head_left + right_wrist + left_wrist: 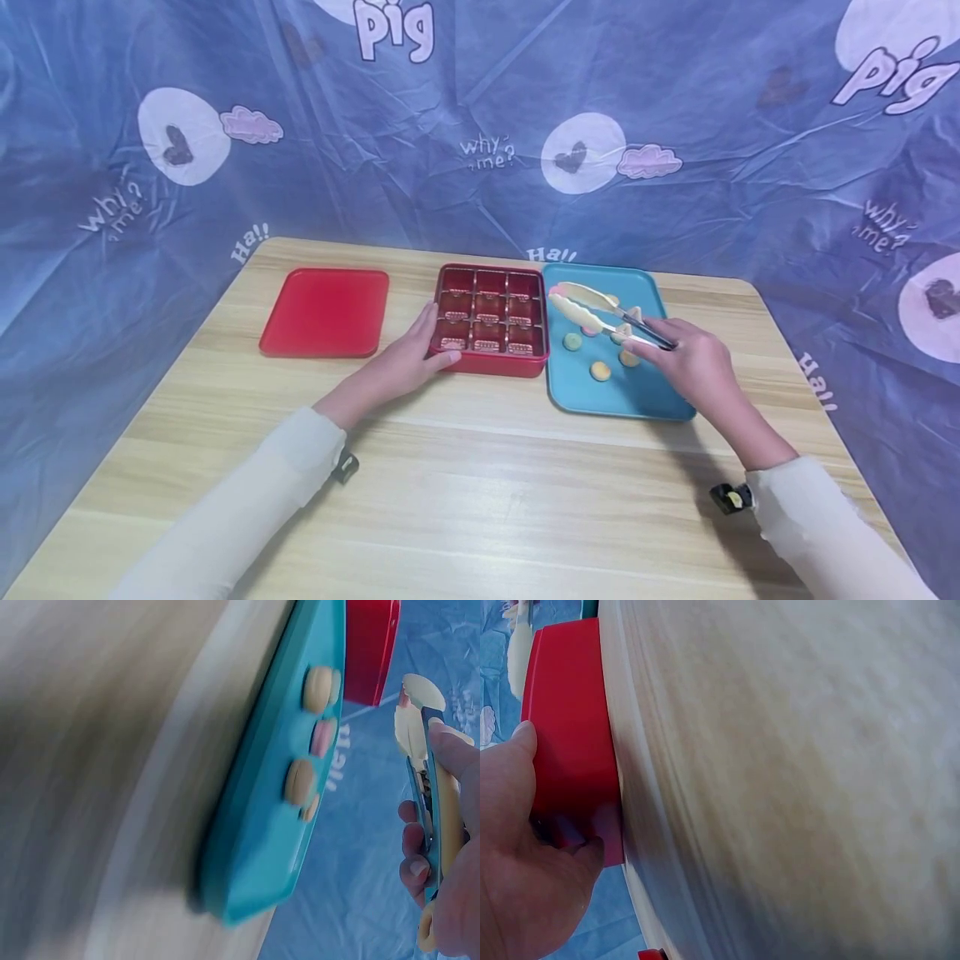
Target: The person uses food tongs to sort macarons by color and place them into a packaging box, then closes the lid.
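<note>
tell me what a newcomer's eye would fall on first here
Probably the red box with its nine compartments, at the centre of the head view, its left side held by the left hand. Next come the pale-tipped tongs in the right hand, over the blue tray of small round pastries right of the box. Behind, the blue backdrop printed with "pig" and "why me?" also pulls the eye.

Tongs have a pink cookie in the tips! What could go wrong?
The pink cookie might slip, since only the tips of the tongs pinch it. It could also bump the rim of the box, which stands taller than the tray. And if the left hand pushes, the box may nudge the tray close beside it.
</note>
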`<state>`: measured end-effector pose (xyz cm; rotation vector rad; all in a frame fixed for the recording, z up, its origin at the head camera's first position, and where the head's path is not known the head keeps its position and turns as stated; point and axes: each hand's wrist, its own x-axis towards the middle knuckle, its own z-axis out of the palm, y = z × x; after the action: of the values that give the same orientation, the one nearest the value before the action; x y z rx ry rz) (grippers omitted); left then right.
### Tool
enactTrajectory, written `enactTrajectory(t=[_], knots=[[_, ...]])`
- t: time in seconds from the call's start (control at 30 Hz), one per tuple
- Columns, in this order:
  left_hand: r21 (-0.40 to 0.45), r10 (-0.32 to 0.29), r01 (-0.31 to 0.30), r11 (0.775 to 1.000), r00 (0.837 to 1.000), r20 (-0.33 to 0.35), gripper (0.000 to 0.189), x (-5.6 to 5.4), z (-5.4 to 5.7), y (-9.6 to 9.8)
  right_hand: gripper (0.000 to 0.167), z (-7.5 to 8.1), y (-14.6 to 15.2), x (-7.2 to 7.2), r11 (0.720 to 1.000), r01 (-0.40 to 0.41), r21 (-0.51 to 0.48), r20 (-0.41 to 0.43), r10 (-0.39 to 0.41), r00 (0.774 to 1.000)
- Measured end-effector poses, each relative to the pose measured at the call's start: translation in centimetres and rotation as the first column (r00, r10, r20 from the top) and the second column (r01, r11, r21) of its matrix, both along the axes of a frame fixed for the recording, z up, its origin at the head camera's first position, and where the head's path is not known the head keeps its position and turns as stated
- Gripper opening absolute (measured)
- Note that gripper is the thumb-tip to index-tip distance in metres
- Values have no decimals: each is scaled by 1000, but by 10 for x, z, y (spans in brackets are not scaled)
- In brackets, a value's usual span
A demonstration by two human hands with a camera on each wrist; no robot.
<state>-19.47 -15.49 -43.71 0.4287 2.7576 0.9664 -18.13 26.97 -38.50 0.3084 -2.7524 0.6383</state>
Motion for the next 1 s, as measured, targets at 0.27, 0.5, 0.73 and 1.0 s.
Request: enactTrajectory(t=[0.27,0.5,0.73,1.0], knots=[[4,-2,2,1000,1000,5,105,1,2,0,57,-2,-31,-11,998,-59,-17,15,59,998],[10,-4,4,1000,1000,-1,104,1,2,0,61,-2,-58,-18,993,-114,25,35,113,993],[3,-8,8,1000,1000,-3,104,0,2,0,61,-3,-84,-26,985,-167,54,19,166,986],[-13,2,-2,1000,1000,9,106,0,0,0,63,-6,-108,-33,981,-186,54,58,183,981]])
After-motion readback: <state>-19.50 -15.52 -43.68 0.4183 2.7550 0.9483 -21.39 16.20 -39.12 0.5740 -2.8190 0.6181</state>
